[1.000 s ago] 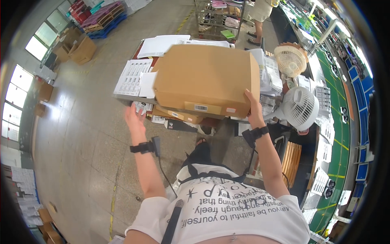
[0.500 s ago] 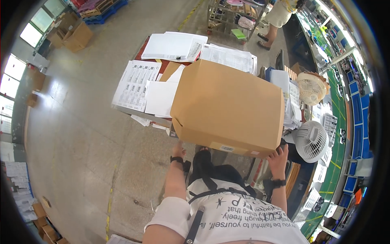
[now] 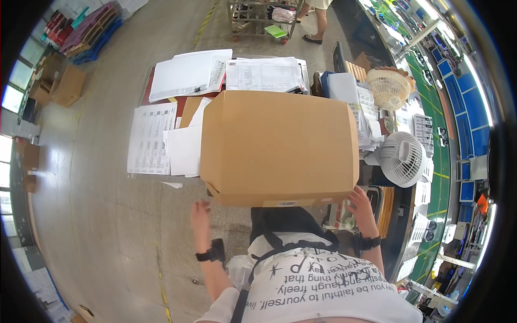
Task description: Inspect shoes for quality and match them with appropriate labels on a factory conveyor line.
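A large brown cardboard box (image 3: 280,145), its top closed, lies in front of me over the papers on a desk. Its near side carries a small white label (image 3: 288,204). My left hand (image 3: 200,214) is just off the box's near left corner, fingers loosely apart and holding nothing. At the near right corner, my right hand (image 3: 361,204) has its fingers spread against or very close to the cardboard; contact is hard to make out. Each wrist wears a black band.
Paper stacks (image 3: 188,75) and printed sheets (image 3: 151,139) cover the desk's far and left parts. To the right stand a white fan (image 3: 401,159) and a beige fan (image 3: 389,89) beside more papers. A wheeled metal rack (image 3: 264,21) and a person's legs (image 3: 318,24) are beyond.
My view has shifted, so the box and desk appear further left and squarer to me. My left hand has drawn a little away from the box's corner; the right stays at its corner.
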The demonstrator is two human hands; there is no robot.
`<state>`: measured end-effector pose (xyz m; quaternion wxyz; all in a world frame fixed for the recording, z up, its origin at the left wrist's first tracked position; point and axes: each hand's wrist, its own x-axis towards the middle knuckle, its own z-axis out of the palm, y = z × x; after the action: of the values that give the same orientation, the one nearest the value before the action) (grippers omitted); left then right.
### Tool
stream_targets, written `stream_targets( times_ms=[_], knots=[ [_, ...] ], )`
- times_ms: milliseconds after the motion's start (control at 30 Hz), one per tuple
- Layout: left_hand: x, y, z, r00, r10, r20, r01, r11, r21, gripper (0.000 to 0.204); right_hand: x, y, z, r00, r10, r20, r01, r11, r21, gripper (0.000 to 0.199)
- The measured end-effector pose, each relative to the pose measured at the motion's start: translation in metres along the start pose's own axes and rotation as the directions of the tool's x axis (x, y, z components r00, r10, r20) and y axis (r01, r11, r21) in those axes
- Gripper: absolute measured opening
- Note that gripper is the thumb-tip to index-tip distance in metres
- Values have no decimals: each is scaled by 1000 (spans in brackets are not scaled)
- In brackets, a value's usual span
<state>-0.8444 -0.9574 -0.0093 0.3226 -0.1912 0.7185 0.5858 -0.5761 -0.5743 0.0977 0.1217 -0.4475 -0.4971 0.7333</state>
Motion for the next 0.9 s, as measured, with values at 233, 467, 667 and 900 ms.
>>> stream_targets(
  times_ms=[233, 467, 667, 900],
  knots=[
    [-61, 87, 2, 897, 407, 171, -440, 858, 265, 55, -12, -33, 16, 960, -1, 280, 147, 853, -500, 38],
    [-102, 150, -6, 888, 429, 163, -438, 899, 19, 52, -27, -50, -11, 865, -254, 434, 243, 967, 81, 38],
    [-105, 249, 21, 811, 569, 132, -440, 744, -504, 38, -3, -119, 29, 594, -728, 341, 696, 678, 235, 75],
    [-88, 356, 68, 821, 540, 187, -313, 699, -643, 20, 56, -174, 57, 342, -913, 223, 940, 336, -63, 76]
  ],
)
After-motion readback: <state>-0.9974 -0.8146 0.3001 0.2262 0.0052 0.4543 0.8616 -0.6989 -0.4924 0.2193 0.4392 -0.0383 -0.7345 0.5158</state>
